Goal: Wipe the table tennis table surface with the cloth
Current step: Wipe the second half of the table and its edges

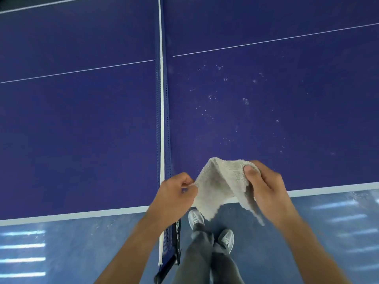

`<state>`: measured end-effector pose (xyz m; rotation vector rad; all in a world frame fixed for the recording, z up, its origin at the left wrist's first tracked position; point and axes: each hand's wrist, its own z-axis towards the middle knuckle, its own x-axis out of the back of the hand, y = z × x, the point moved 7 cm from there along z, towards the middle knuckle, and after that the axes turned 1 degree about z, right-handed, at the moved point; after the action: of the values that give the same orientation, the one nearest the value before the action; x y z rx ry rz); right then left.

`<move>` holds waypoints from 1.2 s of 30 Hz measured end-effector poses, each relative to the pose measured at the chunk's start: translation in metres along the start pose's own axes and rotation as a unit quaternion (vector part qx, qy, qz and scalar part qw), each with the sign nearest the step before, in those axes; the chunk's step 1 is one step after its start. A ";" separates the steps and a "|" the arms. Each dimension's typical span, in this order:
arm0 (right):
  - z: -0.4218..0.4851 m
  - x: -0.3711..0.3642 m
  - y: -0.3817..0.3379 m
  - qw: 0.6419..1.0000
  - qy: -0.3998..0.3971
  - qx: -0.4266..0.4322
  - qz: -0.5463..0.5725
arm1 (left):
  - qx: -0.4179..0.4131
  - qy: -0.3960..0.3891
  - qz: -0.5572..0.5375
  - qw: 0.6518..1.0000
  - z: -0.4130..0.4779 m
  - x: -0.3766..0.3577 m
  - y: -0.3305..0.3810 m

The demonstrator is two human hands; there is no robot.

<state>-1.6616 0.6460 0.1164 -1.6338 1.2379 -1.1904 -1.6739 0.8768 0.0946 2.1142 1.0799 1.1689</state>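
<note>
The cloth (221,185) stretches left to right between 2 hands above the near edge of the table (82,130), peaked in the middle, its 2 loose corners hanging toward the floor (102,238). It is pale grey, fluffy terry, creased down the centre. The left hand (176,193) pinches 1 corner in a tight fist; the right hand (264,185) grips the opposite edge, thumb on top.
</note>
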 end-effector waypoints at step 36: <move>0.144 -0.014 0.064 0.951 0.016 0.146 -0.271 | -0.103 0.210 0.319 0.919 0.126 0.006 -0.030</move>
<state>-1.5426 0.6475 0.0125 -1.7815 0.5924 -1.6456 -1.5763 0.8934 0.0114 2.1551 0.3689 2.0117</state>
